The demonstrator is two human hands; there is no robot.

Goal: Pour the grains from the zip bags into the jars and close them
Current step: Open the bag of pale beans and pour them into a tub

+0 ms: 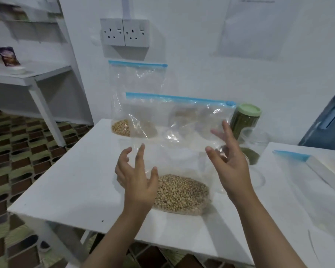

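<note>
A clear zip bag (182, 120) with a blue zip strip stands on the white table (70, 182), its bottom heaped with tan beans (180, 194). My left hand (137, 178) hovers at the bag's lower left, fingers spread, holding nothing. My right hand (230, 163) is raised at the bag's right side, fingers spread and touching or just off the plastic. A second zip bag (137, 82) leans on the wall behind, with a little grain (121, 127) at its bottom. A green-lidded jar (246, 120) of green grains stands at the right, and a clear jar (255, 144) stands in front of it.
A flat clear lid (259, 178) lies near my right hand. Another empty zip bag (317, 200) and a white board (327, 171) lie on the table at right. Wall sockets (125, 31) sit above the bags. White shelves (29, 72) stand at left.
</note>
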